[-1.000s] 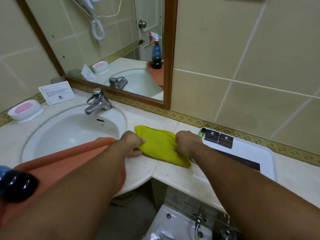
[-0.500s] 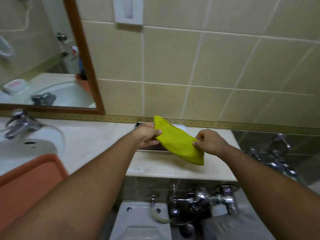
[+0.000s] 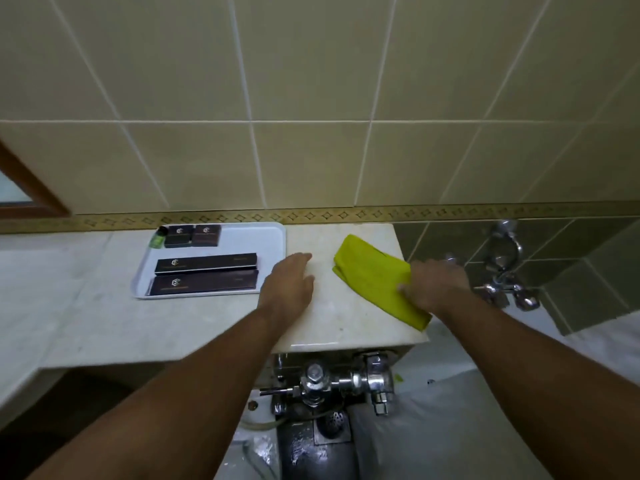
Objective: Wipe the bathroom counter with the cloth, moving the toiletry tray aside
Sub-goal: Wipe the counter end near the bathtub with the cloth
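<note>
A folded yellow cloth (image 3: 372, 275) lies on the pale marble counter (image 3: 86, 306) near its right end. My right hand (image 3: 437, 284) presses on the cloth's right part, fingers over it. My left hand (image 3: 289, 284) lies flat and open on the bare counter, just right of the white toiletry tray (image 3: 273, 237), close to its right rim and not gripping it. The tray holds two long dark boxes (image 3: 204, 273), two small dark boxes (image 3: 192, 235) and a small green bottle (image 3: 159, 237).
The counter ends just right of the cloth. Chrome taps (image 3: 505, 271) stick out of the green-tiled wall beyond it. A chrome flush valve (image 3: 332, 379) and wet floor lie below the front edge. A mirror frame corner (image 3: 31, 192) shows at far left.
The view has swung right, past the sink. The cloth, held up in both hands before, now lies on the counter's right end under my right hand. My left hand has let go of it.
</note>
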The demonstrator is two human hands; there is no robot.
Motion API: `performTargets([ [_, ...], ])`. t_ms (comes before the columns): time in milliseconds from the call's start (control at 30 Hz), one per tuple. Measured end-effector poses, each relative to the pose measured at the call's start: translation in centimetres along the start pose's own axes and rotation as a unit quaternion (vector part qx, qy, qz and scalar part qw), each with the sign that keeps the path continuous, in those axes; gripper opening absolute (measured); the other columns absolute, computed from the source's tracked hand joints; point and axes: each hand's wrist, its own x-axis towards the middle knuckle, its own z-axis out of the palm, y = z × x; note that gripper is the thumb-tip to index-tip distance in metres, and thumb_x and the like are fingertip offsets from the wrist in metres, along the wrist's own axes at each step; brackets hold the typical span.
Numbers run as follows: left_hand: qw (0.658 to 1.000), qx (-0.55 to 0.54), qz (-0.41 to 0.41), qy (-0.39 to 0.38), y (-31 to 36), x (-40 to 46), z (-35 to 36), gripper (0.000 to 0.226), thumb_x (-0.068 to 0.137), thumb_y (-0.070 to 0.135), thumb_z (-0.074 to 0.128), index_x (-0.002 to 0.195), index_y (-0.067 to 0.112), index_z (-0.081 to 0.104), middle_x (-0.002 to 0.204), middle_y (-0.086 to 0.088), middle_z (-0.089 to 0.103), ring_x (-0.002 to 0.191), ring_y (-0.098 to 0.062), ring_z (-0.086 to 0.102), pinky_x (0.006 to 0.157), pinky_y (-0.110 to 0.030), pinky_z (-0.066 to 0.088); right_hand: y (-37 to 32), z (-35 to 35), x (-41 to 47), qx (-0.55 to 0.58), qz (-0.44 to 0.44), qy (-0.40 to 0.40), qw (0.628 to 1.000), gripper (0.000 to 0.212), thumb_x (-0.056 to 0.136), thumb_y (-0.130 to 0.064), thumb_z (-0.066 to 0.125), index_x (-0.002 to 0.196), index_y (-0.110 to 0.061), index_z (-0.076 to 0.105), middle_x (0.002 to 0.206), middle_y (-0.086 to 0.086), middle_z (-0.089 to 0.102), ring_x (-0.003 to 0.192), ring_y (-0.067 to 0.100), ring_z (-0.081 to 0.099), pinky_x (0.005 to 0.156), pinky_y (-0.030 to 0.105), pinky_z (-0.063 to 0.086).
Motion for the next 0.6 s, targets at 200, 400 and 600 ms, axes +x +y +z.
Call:
performTargets([
  [200,0.968,0.237,0.062,-0.06,-2.6,-2.3,2.5,0.079,0.097,0.059,0.026,0.158,0.014,0.004,0.167,-0.01,-0.002,0.153,-0.029,-0.003,0.123,-0.044,0.001,-3.8,2.5,3.8,0.015,-0.258,0.021,0.966,0.068,0.1,-0.051,0.033,0.158,-0.023,0.01,0.166,0.006,0.006,0.152,0.028,0.01,0.123,0.041,0.013],
  [400,0.971,0.231,0.059,-0.025,-4.3,-2.4,4.2,0.085,0.093,0.065,0.016,0.159,0.012,0.008,0.167,-0.008,0.0,0.153,-0.024,-0.006,0.122,-0.039,-0.008,-2.9,6.3,9.2,0.05,-0.325,0.061,0.943,0.062,0.103,-0.042,0.031,0.158,-0.025,0.01,0.166,0.002,0.007,0.153,0.024,0.006,0.123,0.041,0.008],
  [600,0.972,0.224,0.064,-0.017,-4.8,-2.3,4.5,0.084,0.093,0.065,0.019,0.159,0.013,0.013,0.166,-0.006,0.008,0.154,-0.024,0.001,0.123,-0.04,-0.001,-4.4,6.0,10.3,0.052,-0.203,0.088,0.974,0.059,0.104,-0.04,0.025,0.157,-0.03,0.001,0.166,0.006,0.004,0.153,0.03,0.006,0.122,0.043,0.011],
])
